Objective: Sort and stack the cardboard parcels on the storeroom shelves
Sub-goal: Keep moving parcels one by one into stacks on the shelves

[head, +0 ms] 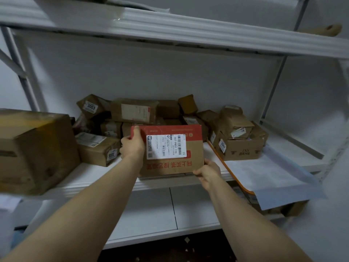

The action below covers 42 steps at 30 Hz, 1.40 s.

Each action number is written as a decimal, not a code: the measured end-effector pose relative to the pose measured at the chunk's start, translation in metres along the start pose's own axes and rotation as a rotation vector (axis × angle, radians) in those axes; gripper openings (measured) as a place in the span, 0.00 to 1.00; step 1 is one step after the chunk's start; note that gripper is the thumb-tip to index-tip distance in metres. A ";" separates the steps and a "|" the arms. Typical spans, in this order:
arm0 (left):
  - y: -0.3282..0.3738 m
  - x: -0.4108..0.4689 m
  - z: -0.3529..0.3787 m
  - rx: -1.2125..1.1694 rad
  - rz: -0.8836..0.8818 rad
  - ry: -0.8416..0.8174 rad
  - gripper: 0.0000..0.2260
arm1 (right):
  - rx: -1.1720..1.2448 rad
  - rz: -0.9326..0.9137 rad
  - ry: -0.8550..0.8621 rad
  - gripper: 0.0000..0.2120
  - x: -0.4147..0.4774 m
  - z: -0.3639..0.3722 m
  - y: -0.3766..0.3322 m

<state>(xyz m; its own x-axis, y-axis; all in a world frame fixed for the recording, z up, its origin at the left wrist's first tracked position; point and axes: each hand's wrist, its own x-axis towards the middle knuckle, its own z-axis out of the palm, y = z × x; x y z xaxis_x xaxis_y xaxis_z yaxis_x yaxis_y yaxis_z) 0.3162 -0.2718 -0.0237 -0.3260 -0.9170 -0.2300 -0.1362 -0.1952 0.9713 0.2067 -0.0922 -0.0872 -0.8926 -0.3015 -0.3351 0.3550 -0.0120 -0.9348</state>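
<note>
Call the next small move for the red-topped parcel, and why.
Probably slide the red-topped parcel straight back. The left hand at its top corner and the right hand at its bottom corner hold it at the front edge of the shelf, in line with the gap between the 3006 parcel and the 3001 box.

Red-banded labelled parcel (171,151) on shelf (98,178)
</note>
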 end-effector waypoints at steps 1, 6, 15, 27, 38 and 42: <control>-0.001 0.000 0.000 0.002 -0.007 0.014 0.36 | -0.040 -0.002 0.001 0.28 0.000 0.000 0.000; -0.003 -0.009 0.000 0.011 -0.026 0.048 0.38 | -0.165 -0.046 -0.003 0.19 -0.011 -0.003 -0.006; -0.015 -0.033 -0.012 -0.005 -0.029 0.022 0.37 | 0.100 -0.091 -0.091 0.18 -0.035 -0.010 -0.033; -0.022 -0.052 -0.023 -0.070 -0.033 -0.078 0.16 | -0.071 -0.092 -0.123 0.14 -0.037 -0.008 -0.043; 0.002 -0.054 -0.031 -0.113 0.084 -0.093 0.20 | -0.040 -0.178 -0.099 0.10 -0.041 -0.002 -0.069; 0.003 -0.056 -0.033 -0.099 0.116 -0.101 0.14 | 0.008 -0.142 -0.106 0.05 -0.041 -0.003 -0.067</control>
<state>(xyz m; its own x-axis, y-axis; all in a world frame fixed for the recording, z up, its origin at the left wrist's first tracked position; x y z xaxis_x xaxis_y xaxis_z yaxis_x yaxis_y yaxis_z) 0.3647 -0.2327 -0.0061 -0.4271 -0.8967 -0.1165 -0.0013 -0.1282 0.9918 0.2191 -0.0762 -0.0110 -0.8999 -0.3948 -0.1854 0.2303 -0.0692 -0.9707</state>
